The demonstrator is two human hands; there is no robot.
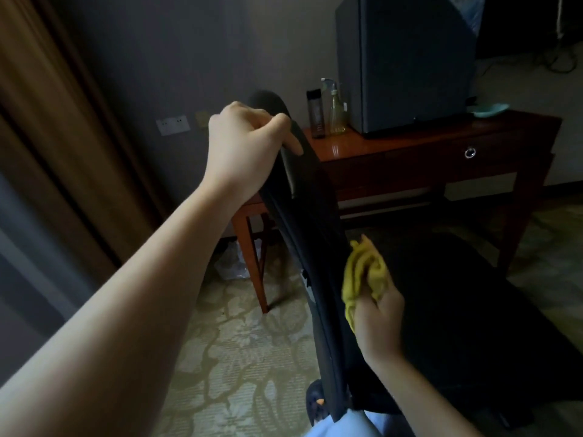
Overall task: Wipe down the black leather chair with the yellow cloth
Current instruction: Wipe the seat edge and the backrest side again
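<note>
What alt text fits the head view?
A person's left hand grips the top edge of a black chair, while the right hand holds a bunched yellow cloth against its backrest lower down. Behind stands a wooden desk with a spray bottle, in a dim carpeted room.

Crumpled yellow cloth (362, 272), apparently against chair (315, 209)

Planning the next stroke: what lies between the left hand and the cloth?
Head view: only the bare chair back, running from left hand down to cloth.
</note>
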